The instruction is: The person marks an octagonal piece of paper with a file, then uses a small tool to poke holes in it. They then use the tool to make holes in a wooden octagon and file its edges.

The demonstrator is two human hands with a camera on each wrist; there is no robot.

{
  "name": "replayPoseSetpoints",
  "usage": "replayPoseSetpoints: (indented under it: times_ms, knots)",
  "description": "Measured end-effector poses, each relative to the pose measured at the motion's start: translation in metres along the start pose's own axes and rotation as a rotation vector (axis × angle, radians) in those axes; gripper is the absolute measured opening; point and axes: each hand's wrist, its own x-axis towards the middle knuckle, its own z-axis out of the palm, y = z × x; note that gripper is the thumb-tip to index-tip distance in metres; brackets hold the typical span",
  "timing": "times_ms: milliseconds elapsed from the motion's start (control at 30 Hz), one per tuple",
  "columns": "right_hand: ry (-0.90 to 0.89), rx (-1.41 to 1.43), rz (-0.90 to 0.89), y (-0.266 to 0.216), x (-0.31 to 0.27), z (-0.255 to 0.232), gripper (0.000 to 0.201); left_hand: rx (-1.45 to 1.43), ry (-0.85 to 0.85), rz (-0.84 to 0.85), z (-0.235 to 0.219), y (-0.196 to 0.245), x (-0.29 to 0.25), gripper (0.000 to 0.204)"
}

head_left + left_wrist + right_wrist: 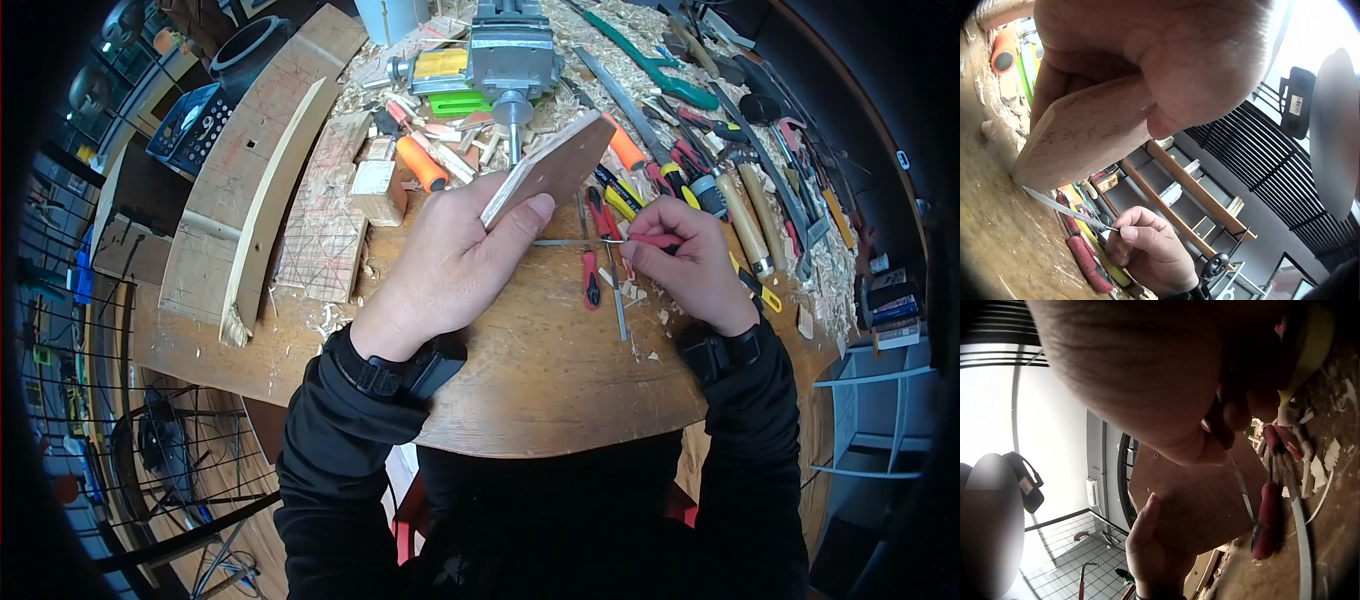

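Note:
My left hand (445,255) grips a flat wooden board (565,160), thumb on its face and fingers behind it. The board stands tilted over the bench, with small holes in its face (1197,494). My right hand (680,250) pinches the red handle of a slim file (570,242) between thumb and fingers. Its thin grey blade (1063,207) points left, with the tip right at the board's lower edge in the left wrist view. Just below, a red-handled tool (591,280) and a narrow metal strip (615,300) lie on the bench.
A metal vise (510,60) stands at the back amid wood shavings. Left of my hands are a wooden block (378,192), a scribed board (325,220) and a long curved wooden strip (265,220). Pliers, chisels (745,215) and other tools crowd the right side.

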Motion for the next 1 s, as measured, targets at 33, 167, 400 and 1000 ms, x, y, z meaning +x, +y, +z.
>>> replayPoseSetpoints:
  times_ms: [33,167,400,1000]
  knots:
    - [0.0,0.0,0.0,0.0,0.0,0.0,0.011,-0.002,0.007,-0.001,0.0,0.0,0.0,0.032]
    - [-0.002,0.009,0.008,0.0,0.0,0.0,0.01,0.003,0.004,0.003,0.0,0.0,0.0,0.031]
    - [-0.002,0.018,0.003,0.002,0.0,0.0,0.01,0.019,-0.002,0.004,0.0,-0.001,0.0,0.03]
    - [0.003,-0.008,-0.006,0.001,0.0,0.0,0.01,0.163,-0.11,0.075,0.002,0.008,-0.003,0.027]
